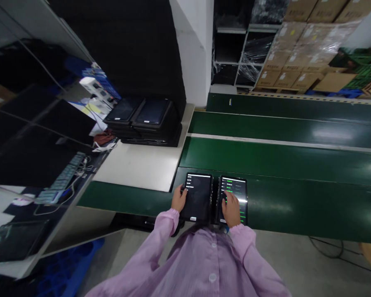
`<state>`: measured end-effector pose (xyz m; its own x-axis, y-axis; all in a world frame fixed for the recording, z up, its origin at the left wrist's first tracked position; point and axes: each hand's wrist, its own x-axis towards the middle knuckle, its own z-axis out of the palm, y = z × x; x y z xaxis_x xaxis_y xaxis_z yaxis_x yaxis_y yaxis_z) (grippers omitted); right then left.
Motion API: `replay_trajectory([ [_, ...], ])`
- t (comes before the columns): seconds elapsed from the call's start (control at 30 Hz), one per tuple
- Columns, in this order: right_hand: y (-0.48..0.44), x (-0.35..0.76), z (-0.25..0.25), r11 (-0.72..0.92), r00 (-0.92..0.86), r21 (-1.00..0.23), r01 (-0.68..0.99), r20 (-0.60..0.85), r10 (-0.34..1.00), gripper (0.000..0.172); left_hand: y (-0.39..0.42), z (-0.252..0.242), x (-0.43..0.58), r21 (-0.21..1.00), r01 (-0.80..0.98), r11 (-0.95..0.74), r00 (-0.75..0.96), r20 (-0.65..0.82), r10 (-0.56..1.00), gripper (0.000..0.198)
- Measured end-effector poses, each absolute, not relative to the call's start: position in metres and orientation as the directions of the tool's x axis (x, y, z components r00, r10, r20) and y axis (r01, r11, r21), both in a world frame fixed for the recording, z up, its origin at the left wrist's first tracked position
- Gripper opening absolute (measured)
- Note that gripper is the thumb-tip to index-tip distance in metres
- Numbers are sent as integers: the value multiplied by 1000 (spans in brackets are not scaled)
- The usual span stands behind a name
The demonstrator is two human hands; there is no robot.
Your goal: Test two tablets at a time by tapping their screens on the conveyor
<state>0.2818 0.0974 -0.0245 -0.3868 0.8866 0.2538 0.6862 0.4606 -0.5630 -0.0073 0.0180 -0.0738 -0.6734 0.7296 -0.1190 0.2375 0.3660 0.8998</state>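
Left tablet, left hand at its edge, grip indiscernible; right tablet, right hand over it, fingers loosely extended, light taps advisable.

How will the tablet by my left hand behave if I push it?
The tablet is probably stiff, given its flat slab shape. Its large screen may be fragile. It lies at the front of the green workbench, so it might tip off if pushed toward you.
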Motion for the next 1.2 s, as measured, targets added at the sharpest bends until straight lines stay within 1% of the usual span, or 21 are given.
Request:
replay_trajectory([
  [0.1, 87, 272, -25, 477, -419, -553, 683, 238, 876, 43, 25, -67, -4, 881, 310, 358, -666, -68, 743, 47],
  [0.17, 80, 270, -25, 478, -427, -540, 693, 228, 875, 43, 31, -60, 0, 855, 393, 337, -647, -3, 762, 49],
  [0.3, 73, 279, -23, 443, -385, -526, 726, 222, 896, 43, 45, -47, 10, 786, 542, 297, -593, 107, 798, 51],
  [0.47, 86, 291, -17, 411, -315, -522, 747, 267, 911, 45, 59, -33, 19, 697, 624, 355, -572, 97, 815, 53],
  [0.57, 96, 289, -15, 440, -351, -499, 747, 266, 898, 46, 66, -25, 24, 627, 686, 371, -544, 103, 832, 54],
  [0.63, 98, 286, -14, 442, -364, -490, 751, 250, 897, 46, 74, -18, 31, 577, 742, 342, -492, 122, 862, 54],
  [0.73, 93, 281, -12, 421, -341, -525, 740, 246, 907, 46, 95, -9, 48, 519, 818, 247, -368, 144, 919, 56],
  [0.8, 86, 280, -10, 403, -327, -580, 708, 237, 915, 45, 112, -7, 61, 499, 845, 190, -296, 141, 945, 58],
  [0.87, 79, 280, -8, 371, -320, -652, 662, 203, 925, 44, 127, -7, 73, 490, 854, 172, -266, 128, 955, 59],
  [0.93, 71, 281, -4, 315, -312, -736, 600, 148, 939, 42, 137, -11, 83, 490, 851, 190, -280, 116, 953, 59],
  [1.0, 63, 279, 1, 219, -298, -836, 503, 70, 952, 41, 143, -16, 89, 497, 842, 211, -307, 119, 944, 57],
  [1.1, 52, 268, 5, -39, -284, -965, 259, -114, 952, 41, 149, -21, 93, 522, 828, 206, -318, 134, 939, 54],
  [1.17, 48, 255, 5, -233, -316, -969, 86, -248, 916, 41, 151, -20, 87, 561, 803, 202, -321, 122, 939, 55],
  [1.2, 47, 248, 4, -297, -330, -954, 39, -293, 897, 41, 149, -19, 81, 592, 783, 190, -319, 120, 940, 56],
])
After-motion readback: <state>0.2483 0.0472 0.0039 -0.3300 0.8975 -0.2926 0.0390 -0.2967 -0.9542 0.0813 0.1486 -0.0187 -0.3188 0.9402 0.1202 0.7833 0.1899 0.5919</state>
